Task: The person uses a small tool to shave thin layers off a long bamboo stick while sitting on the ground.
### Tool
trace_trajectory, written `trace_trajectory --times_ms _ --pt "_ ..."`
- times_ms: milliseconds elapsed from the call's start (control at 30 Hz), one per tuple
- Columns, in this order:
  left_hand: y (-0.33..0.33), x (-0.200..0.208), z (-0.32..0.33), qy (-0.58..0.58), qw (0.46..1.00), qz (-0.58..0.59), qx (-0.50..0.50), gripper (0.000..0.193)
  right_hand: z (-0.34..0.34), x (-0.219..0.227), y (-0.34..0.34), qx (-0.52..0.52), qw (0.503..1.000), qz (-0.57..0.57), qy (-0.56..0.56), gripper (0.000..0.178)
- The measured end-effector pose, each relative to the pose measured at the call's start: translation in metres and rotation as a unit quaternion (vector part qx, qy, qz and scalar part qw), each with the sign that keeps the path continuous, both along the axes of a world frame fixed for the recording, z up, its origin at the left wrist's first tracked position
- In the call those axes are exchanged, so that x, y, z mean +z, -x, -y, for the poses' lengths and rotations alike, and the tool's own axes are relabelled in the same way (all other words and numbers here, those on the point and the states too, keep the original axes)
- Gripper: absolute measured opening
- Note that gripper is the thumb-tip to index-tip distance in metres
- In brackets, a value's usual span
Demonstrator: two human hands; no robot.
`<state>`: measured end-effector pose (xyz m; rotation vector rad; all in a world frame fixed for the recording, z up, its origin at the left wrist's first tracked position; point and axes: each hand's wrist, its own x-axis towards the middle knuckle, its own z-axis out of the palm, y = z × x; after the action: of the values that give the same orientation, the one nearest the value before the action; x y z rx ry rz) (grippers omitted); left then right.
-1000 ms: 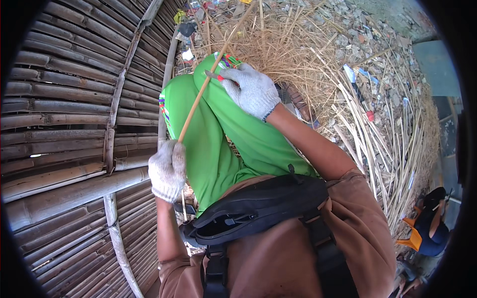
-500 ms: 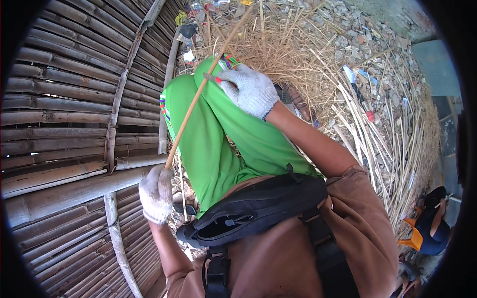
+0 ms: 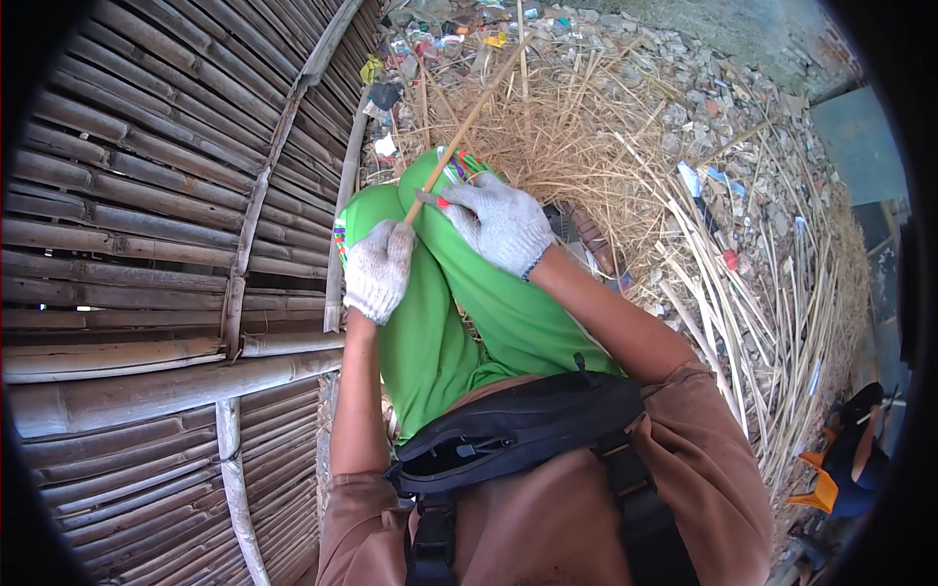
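A long thin bamboo stick [image 3: 476,110] slants over my green-clad knees, its far end up over the straw. My left hand [image 3: 379,269], in a whitish knit glove, is closed round the stick's near end, above my left thigh. In a matching glove, my right hand [image 3: 505,223] rests by my right knee, closed on a small knife [image 3: 430,199] with a red handle. The blade lies across the stick, touching it or very close, just beyond my left hand. The glove hides most of the knife's handle.
To the left rises a bamboo slat wall [image 3: 147,244]. Straw shavings [image 3: 576,137] cover the rubble ground ahead. Several pale split strips [image 3: 723,313] lie at the right. An open black waist bag [image 3: 518,425] crosses my lap. A person [image 3: 860,444] sits by an orange chair [image 3: 819,483] at the far right.
My left hand has moved forward and right, from beside my hip to close by the knife. Less of the stick shows between my hands. My right hand has shifted slightly.
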<state>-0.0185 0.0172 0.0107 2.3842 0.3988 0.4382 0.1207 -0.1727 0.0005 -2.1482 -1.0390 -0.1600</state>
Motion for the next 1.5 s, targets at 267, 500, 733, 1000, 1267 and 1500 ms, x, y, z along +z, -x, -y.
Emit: trace_trajectory --times_ms 267,500,733,1000,1267,1500 --pt "0.125 0.035 0.019 -0.017 1.000 -0.005 0.012 0.033 -0.002 -0.001 0.002 -0.017 1.000 0.010 0.004 0.018" --pt "0.233 0.077 0.035 -0.079 0.992 -0.092 0.027 0.031 -0.002 -0.015 -0.003 -0.025 0.999 0.012 -0.038 0.023" --pt "0.214 0.080 0.039 -0.041 0.995 -0.085 0.027 0.020 -0.001 -0.008 -0.006 -0.023 1.000 0.011 -0.007 0.022" --pt "0.063 0.029 0.036 -0.014 0.999 0.010 0.043 0.032 -0.003 0.008 -0.013 0.003 0.998 0.034 0.060 0.035" --pt "0.018 0.003 0.047 0.005 0.999 0.017 0.047 0.033 0.002 0.010 -0.007 -0.025 0.993 -0.008 0.118 0.038" --pt "0.008 -0.002 0.051 0.022 0.998 0.015 0.061 0.034 0.001 0.000 -0.011 0.001 0.992 0.031 0.125 0.052"
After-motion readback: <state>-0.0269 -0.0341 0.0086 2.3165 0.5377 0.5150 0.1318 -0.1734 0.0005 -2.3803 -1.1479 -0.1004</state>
